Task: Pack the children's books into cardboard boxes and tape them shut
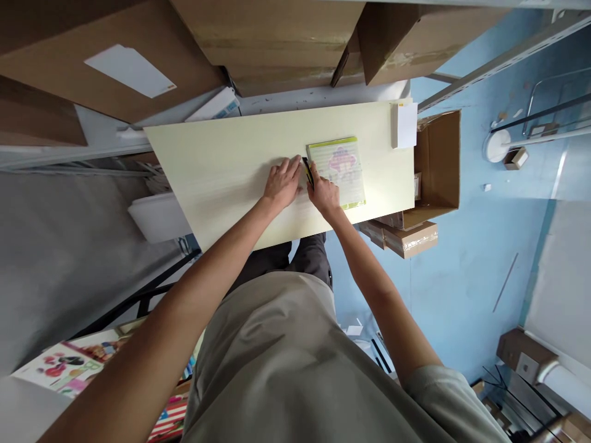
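Observation:
My right hand (324, 193) is wrapped round a black and yellow utility knife (308, 172), its index finger stretched along the tool. The knife points away from me and leans to the left. Just left of it, my left hand (281, 183) lies on the cream tabletop (221, 166) with fingers extended, their tips close to the knife's far end. Whether something thin and pale lies under those fingers I cannot tell. A flat packet (346, 172) with green edges and a pink printed picture lies beside my right hand, which partly covers its left edge.
A small white box (405, 126) stands at the table's far right corner. Beyond the right edge is an open cardboard box (438, 166), with a closed carton (410, 239) near it. Large cartons (286, 49) line the back. A white bin (159, 216) stands at the left.

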`<state>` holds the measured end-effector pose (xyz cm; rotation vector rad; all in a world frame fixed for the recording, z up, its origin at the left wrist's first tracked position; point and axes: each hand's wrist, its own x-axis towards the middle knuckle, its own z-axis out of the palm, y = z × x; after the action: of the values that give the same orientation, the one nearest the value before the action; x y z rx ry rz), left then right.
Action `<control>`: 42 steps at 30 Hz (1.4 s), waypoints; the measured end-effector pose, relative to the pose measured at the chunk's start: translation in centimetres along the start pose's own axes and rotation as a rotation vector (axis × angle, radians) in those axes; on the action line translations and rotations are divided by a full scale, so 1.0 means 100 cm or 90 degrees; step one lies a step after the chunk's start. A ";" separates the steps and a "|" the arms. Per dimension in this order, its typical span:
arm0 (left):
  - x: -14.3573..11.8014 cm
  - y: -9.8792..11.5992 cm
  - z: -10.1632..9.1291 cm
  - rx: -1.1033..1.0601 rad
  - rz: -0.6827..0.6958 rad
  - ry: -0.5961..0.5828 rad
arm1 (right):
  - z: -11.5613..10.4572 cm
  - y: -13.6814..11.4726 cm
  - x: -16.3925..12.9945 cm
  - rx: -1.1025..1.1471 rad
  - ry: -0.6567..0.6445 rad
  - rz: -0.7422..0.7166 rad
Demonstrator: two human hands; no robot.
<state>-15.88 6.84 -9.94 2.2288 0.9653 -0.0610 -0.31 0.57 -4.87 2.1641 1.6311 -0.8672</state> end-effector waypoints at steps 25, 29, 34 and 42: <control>0.014 -0.002 0.017 -0.023 -0.050 -0.026 | 0.064 0.058 -0.143 -0.056 -0.150 -0.004; 0.017 0.002 0.020 -0.042 -0.072 -0.008 | 0.063 0.074 -0.165 -0.013 -0.166 -0.011; -0.005 0.032 0.020 -0.083 -0.091 0.071 | 0.043 0.100 -0.173 0.067 -0.058 0.031; -0.033 0.119 -0.029 -0.091 -0.142 0.182 | -0.055 0.115 -0.120 0.250 0.160 -0.056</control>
<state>-11.05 0.88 0.19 2.0254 1.3265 0.2251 10.01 -9.09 5.46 2.5715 1.8080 -1.0518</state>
